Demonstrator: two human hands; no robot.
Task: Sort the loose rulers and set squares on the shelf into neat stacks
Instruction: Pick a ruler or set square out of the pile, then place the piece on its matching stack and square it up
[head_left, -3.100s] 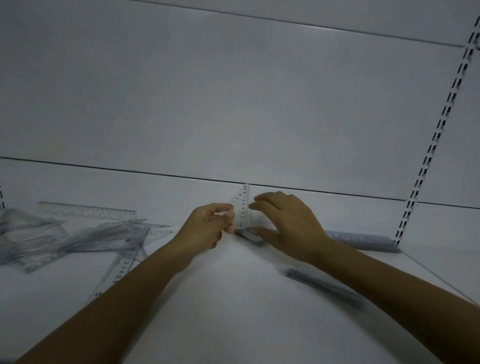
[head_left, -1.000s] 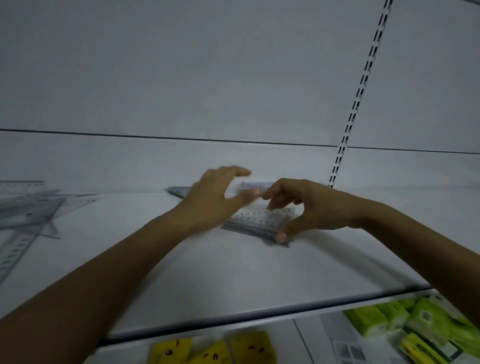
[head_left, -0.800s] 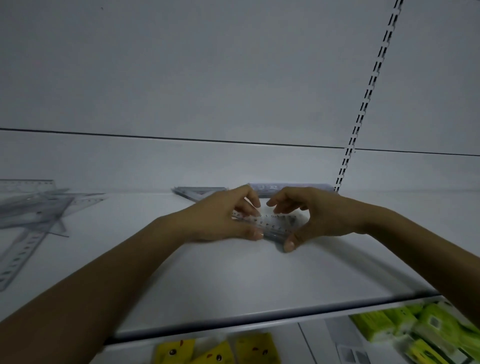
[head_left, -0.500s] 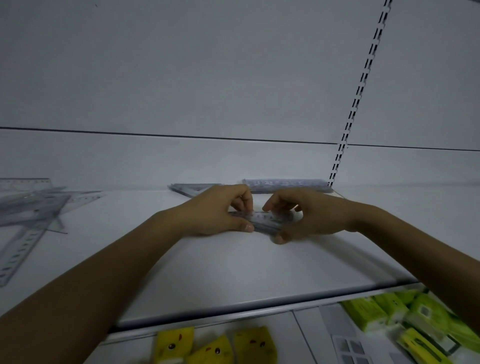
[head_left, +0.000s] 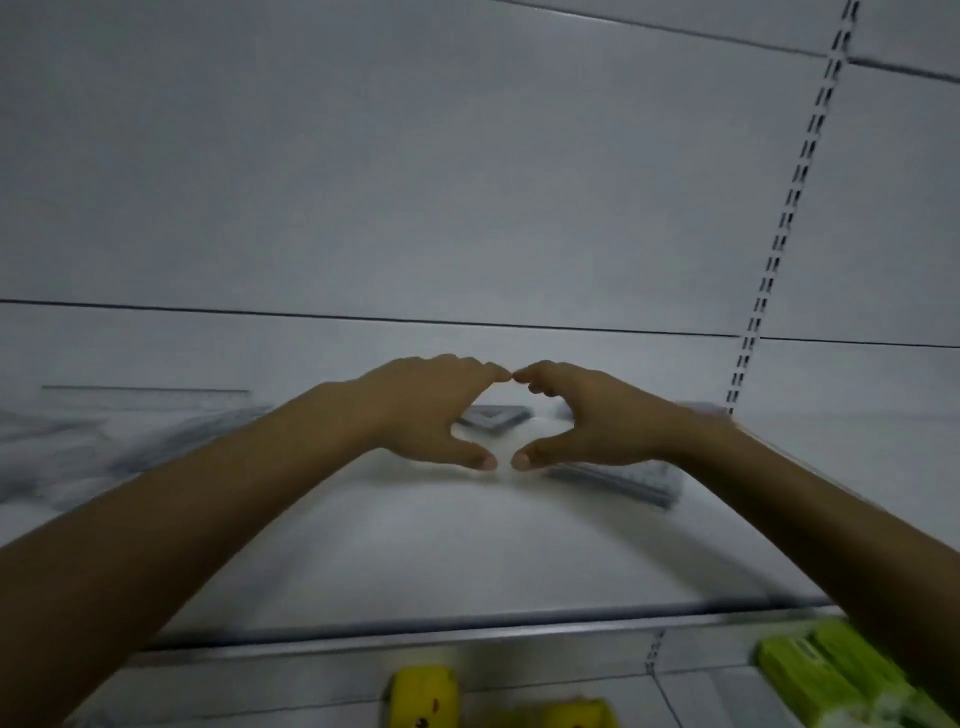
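Both hands hover over the white shelf (head_left: 467, 551), index fingertips nearly meeting and thumbs close together, with nothing visible in either. My left hand (head_left: 431, 410) and my right hand (head_left: 582, 415) frame a small stack of clear set squares (head_left: 493, 418) lying farther back. A stack of clear rulers (head_left: 623, 480) lies on the shelf just below my right wrist. Another ruler stack (head_left: 698, 409) sits at the back by the upright. A loose, blurred pile of rulers and set squares (head_left: 104, 436) is spread at the far left.
A slotted shelf upright (head_left: 779, 234) runs up the back wall at the right. Below the shelf's front edge (head_left: 467, 631), yellow packs (head_left: 423, 699) and green packs (head_left: 821, 675) lie on the lower shelf.
Both hands have let go of the ruler stack, which now lies on the shelf under my right wrist. The hands have shifted left and back, around the set squares.
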